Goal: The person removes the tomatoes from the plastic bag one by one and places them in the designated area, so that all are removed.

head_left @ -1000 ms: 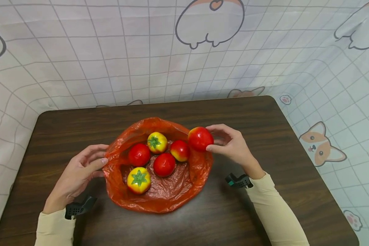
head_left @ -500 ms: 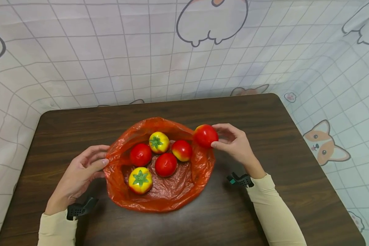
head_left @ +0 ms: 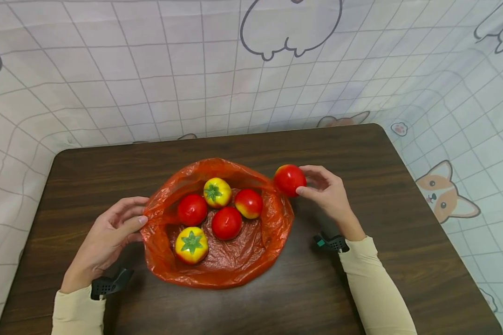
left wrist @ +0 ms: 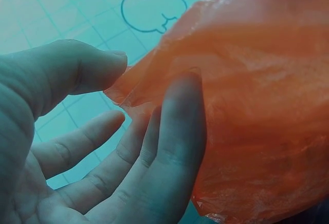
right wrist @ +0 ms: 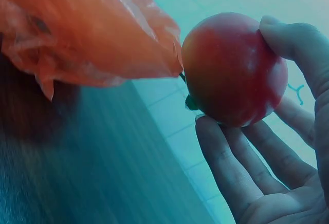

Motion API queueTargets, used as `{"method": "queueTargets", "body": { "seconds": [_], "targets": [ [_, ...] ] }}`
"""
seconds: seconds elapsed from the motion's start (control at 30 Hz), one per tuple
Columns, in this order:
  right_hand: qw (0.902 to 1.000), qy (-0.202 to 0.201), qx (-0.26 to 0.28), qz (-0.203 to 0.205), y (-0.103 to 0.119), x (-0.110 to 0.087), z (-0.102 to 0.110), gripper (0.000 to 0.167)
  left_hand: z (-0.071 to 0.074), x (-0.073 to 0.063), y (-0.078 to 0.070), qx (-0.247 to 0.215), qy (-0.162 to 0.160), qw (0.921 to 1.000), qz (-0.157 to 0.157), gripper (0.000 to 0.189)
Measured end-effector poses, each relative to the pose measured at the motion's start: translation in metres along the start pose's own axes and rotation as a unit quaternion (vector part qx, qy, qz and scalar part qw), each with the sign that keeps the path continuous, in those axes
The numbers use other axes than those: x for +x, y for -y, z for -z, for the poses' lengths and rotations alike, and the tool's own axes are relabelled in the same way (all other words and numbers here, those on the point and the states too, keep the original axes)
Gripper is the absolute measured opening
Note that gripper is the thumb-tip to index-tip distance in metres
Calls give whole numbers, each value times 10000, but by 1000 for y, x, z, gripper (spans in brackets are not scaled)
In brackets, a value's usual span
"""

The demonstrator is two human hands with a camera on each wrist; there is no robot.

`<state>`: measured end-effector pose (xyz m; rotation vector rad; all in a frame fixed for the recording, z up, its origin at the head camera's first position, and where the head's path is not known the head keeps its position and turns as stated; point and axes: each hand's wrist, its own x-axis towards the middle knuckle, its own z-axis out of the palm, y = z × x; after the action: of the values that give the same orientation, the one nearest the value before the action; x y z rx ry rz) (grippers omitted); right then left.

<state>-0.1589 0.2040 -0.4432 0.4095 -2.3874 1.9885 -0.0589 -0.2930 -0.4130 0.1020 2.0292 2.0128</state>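
In the head view, an orange-red plastic bag (head_left: 230,277) lies with its mouth spread wide on the table. My left hand (head_left: 111,237) pinches the left edge of its rim; the left wrist view shows the bag film (left wrist: 257,106) drawn to a point at the thumb. Thumb and fingers of my right hand (head_left: 329,193) grip a glossy red tomato (head_left: 290,180), yellow on one side, just at the bag's right rim. Its green calyx (right wrist: 190,102) faces the bag in the right wrist view. Several similar red and yellow tomatoes, one showing a green star-shaped top (head_left: 191,242), lie inside the bag.
The dark wood table (head_left: 251,311) has rounded far corners. White grid-patterned cloth (head_left: 163,74) with cartoon dogs hangs behind it and along both sides. A black wrist camera (head_left: 111,283) sits on the left wrist, another (head_left: 330,242) on the right.
My right hand has carried the tomato rightward and slightly away, from over the bag's right side out to its rim. The left hand keeps its pinch; the view has shifted slightly.
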Motion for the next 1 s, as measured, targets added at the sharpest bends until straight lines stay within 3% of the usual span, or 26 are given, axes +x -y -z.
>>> {"method": "queueTargets", "body": {
  "seconds": [0.27, 0.67, 1.0],
  "targets": [
    [9990, -239, -236, -301, -14, -1, 8, 46, -1, 1, 0, -20, -44, 10000, 65, 43],
    [9938, -291, -600, -894, -34, -2, 14, 49, -1, 2, 2, -63, -24, 10000, 3, 43],
    [9920, -200, -763, -981, -44, -4, 14, 49, -1, 1, 3, -40, -17, 10000, 19, 43]
  ]
}}
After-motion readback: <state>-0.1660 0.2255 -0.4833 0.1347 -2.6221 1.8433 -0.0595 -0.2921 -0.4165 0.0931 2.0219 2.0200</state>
